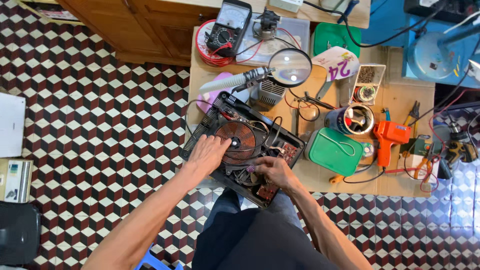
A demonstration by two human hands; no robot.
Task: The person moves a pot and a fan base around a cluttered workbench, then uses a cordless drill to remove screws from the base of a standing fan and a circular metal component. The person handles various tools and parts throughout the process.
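Below, a cluttered wooden workbench [400,95] meets cube-patterned floor tiles [100,115]; left hand [207,154] spread flat.

Both bare forearms reach forward, left hand [207,152] flat with fingers spread, right hand [272,170] curled, knuckles up.

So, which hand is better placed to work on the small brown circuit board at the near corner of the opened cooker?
Probably the right hand: it rests beside the brown circuit board. The left hand lies flat on the copper coil, farther from that corner, and seems to steady the black cooker housing.
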